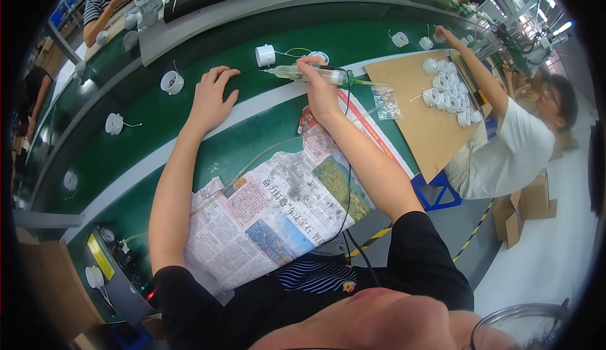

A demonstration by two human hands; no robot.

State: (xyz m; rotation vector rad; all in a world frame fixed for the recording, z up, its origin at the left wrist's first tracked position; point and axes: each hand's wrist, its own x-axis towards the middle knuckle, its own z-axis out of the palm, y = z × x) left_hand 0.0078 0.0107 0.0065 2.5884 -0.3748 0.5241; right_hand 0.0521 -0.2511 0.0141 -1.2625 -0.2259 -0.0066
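Observation:
My right hand (323, 94) grips a clear dispensing syringe (284, 72), its thin tip pointing left. A tube and a dark cable trail from its back end. Just above the tip, apart from it, stands a white round plastic part (265, 55) on the green belt (221, 46). From this part a thin wire runs toward a second white part (320, 56) behind my right hand. My left hand (214, 99) holds nothing; it rests palm down at the belt's near edge with fingers spread. Left of it lies another open white part (172, 83) with a wire.
Newspaper (278, 205) covers the worktop before me. A grey control box (120, 274) with a gauge sits lower left. More white parts crowd a cardboard sheet (404, 113) at right, beside a small clear bag (386, 102). A co-worker (517, 142) reaches over the belt there.

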